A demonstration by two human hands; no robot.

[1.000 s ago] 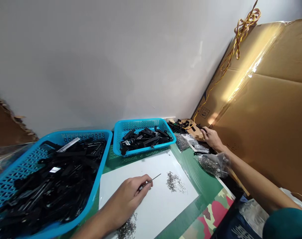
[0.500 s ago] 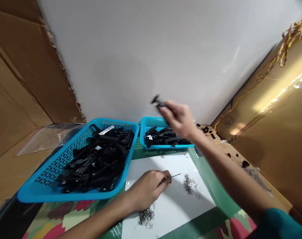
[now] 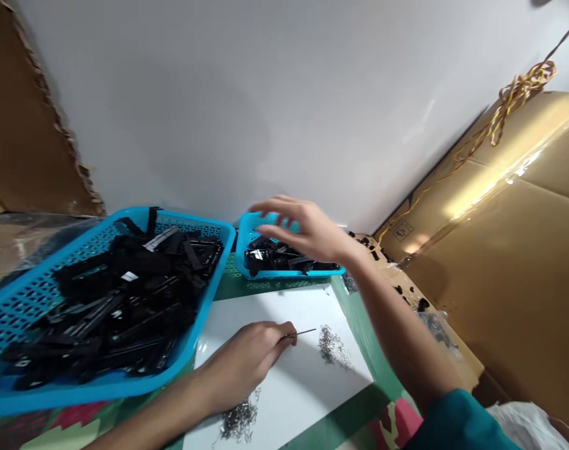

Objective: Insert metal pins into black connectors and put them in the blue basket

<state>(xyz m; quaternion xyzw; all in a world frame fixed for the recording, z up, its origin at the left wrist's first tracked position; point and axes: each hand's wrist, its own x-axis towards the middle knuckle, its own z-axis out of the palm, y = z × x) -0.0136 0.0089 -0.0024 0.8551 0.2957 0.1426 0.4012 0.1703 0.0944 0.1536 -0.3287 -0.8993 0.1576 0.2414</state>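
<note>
My left hand [image 3: 261,353] rests over a white board [image 3: 307,381], its fingers closed on a thin metal rod [image 3: 307,331] whose tip points right. Two heaps of tiny bent wire pieces lie on the board: one pile [image 3: 332,347] beyond the rod's tip, another pile [image 3: 240,420] beside my left wrist. Above the smaller blue basket [image 3: 291,274] hangs my right hand [image 3: 307,228], fingers spread and holding nothing. Black plastic parts [image 3: 277,255] fill that basket, partly hidden by the hand. More black parts [image 3: 125,300] are heaped in the larger blue basket [image 3: 209,300] at left.
A white wall [image 3: 247,112] rises behind the baskets. Cardboard [image 3: 491,269] stands at right, with a bundle of yellow-brown cord [image 3: 519,94] above. Small black bits [image 3: 422,304] and a clear plastic bag [image 3: 439,331] lie along the right side.
My right hand held a black plastic part; its fingers are now apart without it, and it has moved lower and slightly left. The left hand still grips the rod. The view has shifted right.
</note>
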